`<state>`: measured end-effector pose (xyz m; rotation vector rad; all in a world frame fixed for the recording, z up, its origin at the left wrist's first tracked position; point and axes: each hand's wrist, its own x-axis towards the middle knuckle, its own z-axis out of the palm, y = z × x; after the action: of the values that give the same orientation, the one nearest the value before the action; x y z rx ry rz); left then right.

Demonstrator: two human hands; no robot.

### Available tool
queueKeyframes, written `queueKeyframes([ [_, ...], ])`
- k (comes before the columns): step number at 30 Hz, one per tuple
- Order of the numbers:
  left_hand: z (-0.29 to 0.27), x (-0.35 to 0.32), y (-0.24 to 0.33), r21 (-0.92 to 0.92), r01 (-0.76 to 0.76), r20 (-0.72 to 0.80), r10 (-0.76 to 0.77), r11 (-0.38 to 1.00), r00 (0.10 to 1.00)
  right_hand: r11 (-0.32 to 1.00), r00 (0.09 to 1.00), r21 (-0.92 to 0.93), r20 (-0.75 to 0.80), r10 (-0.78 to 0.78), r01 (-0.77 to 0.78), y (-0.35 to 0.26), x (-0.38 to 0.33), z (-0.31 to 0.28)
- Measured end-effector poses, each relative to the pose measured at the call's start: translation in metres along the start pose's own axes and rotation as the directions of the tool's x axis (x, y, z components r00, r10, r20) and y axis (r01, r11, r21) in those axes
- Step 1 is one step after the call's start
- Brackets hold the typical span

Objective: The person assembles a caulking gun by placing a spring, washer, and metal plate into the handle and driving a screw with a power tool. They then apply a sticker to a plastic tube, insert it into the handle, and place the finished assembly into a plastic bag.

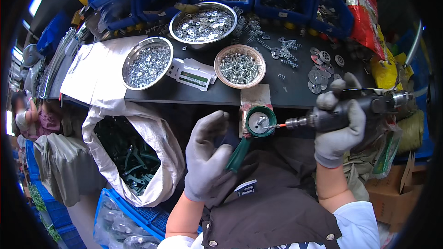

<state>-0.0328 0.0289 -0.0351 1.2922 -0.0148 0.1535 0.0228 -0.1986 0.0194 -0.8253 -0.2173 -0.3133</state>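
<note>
My right hand (339,133), in a pale work glove, grips a black power screwdriver (378,104) that lies level and points left. Its orange-marked bit (281,125) reaches the rim of a green round cup-shaped part with a handle (239,153). Inside the cup sits a metal disc (254,123), with a screw on it. The cup rests on a small block at the bench's front edge. Beside the green handle, my gloved left hand (205,157) is open, thumb apart from the fingers. Whether it touches the handle is not clear.
On the dark bench stand a bowl of screws (240,66), a bowl of nuts (147,63) and a bowl of washers (203,24). Loose springs (288,53) and metal discs (318,76) lie to the right. A white sack (164,157) holds green parts. Blue bins (284,14) line the back.
</note>
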Motion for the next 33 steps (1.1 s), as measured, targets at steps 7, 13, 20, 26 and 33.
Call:
queueKeyframes([
  [7,-0.02,-0.02,-0.03,0.127,0.195,-0.118,-0.18,0.973,0.977,0.984,0.987,-0.175,0.164,-0.005,0.034,0.014,-0.002,0.014],
  [13,-0.029,-0.03,-0.038,0.09,0.308,-0.002,-0.31,0.947,0.951,0.856,0.929,-0.506,0.259,0.265,-0.103,0.005,-0.014,0.054],
  [20,-0.036,-0.03,-0.022,0.331,0.298,0.278,-0.394,0.895,0.876,0.82,0.916,-0.569,0.297,0.272,-0.059,0.005,-0.022,0.057],
  [26,-0.03,-0.028,-0.021,0.27,0.355,0.348,-0.435,0.895,0.83,0.816,0.926,-0.534,0.145,0.349,-0.224,0.018,-0.013,0.069],
  [33,-0.025,-0.028,-0.027,0.296,0.249,0.313,-0.34,0.922,0.887,0.882,0.904,-0.442,0.292,0.312,-0.161,0.03,-0.003,0.062],
])
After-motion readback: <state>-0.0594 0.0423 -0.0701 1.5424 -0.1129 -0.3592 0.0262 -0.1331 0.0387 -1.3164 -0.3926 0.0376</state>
